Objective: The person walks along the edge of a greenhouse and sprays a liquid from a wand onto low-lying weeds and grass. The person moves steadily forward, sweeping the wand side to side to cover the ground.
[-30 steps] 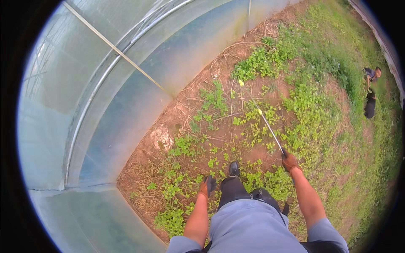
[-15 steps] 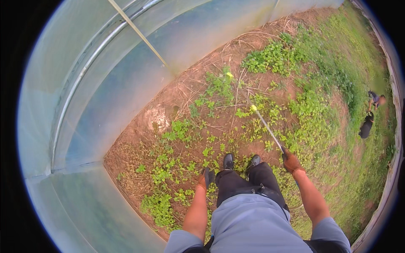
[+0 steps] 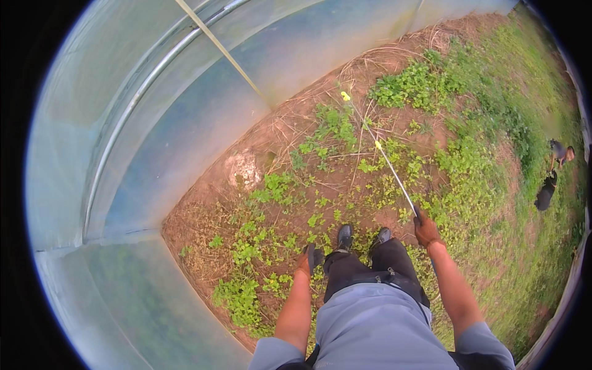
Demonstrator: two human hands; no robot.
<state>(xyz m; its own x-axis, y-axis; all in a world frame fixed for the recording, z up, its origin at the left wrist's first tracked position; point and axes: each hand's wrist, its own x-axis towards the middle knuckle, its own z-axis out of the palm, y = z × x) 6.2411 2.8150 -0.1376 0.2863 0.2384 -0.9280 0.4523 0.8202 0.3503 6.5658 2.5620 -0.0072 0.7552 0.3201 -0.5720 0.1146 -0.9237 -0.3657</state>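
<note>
My right hand (image 3: pixel 427 229), in a brown glove with dark fingers, is closed around the near end of a long thin spray wand (image 3: pixel 398 176). The wand slants forward and left over the weeds, with one yellow fitting partway along it and another at its far tip. Its tip is over bare soil just beyond a leafy green clump (image 3: pixel 333 126). My left hand (image 3: pixel 308 259), gloved alike, hangs beside my left thigh. Its dark fingers look loosely extended, and no object shows in it. A thin dark hose seems to run along my right forearm.
A translucent plastic greenhouse wall (image 3: pixel 185 142) with a curved metal pipe (image 3: pixel 132 102) bounds the left and far side. Low green weeds (image 3: pixel 237 299) and dry stalks cover brown soil around my shoes (image 3: pixel 345 236). Another person (image 3: pixel 546 191) bends down in the grass at far right.
The wand's tip has swung slightly forward, and the wand now shows as a longer straight line. The view has shifted a little, moving the scene rightward. My left hand stays beside my thigh.
</note>
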